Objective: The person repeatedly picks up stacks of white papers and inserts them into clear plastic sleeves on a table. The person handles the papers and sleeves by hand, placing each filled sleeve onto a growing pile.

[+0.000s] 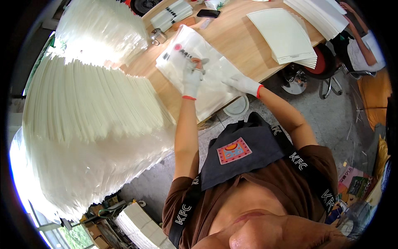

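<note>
A pile of clear plastic bags (222, 68) with a red round mark and dark print lies at the front edge of the wooden table. My left hand (192, 79), in a white glove with a red cuff, is over the bags' printed part. Its fingers are curled together, with bare fingertips showing; what they hold, if anything, I cannot make out. My right hand (244, 84), gloved the same way, rests on the bags' right edge with its fingers stretched out and holds nothing.
Tall stacks of filled clear sleeves (95, 103) rise at the left. On the table (236, 35) are a metal cup (158, 36), a black phone (208, 13) and cream sheets (286, 39). A stool (319, 62) and another person's arm (365, 47) are at the right.
</note>
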`<state>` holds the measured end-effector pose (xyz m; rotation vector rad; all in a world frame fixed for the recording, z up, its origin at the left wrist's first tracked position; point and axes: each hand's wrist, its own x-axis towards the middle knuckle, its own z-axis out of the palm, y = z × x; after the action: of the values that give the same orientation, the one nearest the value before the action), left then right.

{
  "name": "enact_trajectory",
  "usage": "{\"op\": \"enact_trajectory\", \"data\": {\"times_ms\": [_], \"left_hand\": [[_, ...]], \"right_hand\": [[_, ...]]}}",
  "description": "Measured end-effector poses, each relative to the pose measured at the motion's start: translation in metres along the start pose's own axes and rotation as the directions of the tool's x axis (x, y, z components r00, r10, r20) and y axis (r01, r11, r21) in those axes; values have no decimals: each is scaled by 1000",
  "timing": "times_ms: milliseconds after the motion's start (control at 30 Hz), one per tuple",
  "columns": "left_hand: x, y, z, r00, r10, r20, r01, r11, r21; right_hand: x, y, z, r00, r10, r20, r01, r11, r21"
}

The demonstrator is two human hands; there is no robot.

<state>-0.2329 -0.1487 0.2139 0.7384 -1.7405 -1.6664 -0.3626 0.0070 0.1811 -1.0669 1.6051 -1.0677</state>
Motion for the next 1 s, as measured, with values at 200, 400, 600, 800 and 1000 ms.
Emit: {"op": "enact_trajectory", "data": {"times_ms": [200,400,600,800,1000], "left_hand": [[-91,38,86,813,393,430,-541,784,306],[-89,-15,83,937,73,340,-220,882,416],[-45,-78,15,982,156,107,-189,761,621],[-23,-55,67,963,70,260,-187,868,460],[-1,-68,122,902,-104,419,62,992,113]], "right_hand": [[22,72,49,832,-300,-466,392,913,111],[-44,17,1,981,-196,9,195,979,65],[-69,79,-112,885,-303,-353,-127,573,-810],[-66,130,-193,836,-443,-323,-244,227,-943],[-77,59,-196,896,-412,-169,-189,-8,-982]]}}
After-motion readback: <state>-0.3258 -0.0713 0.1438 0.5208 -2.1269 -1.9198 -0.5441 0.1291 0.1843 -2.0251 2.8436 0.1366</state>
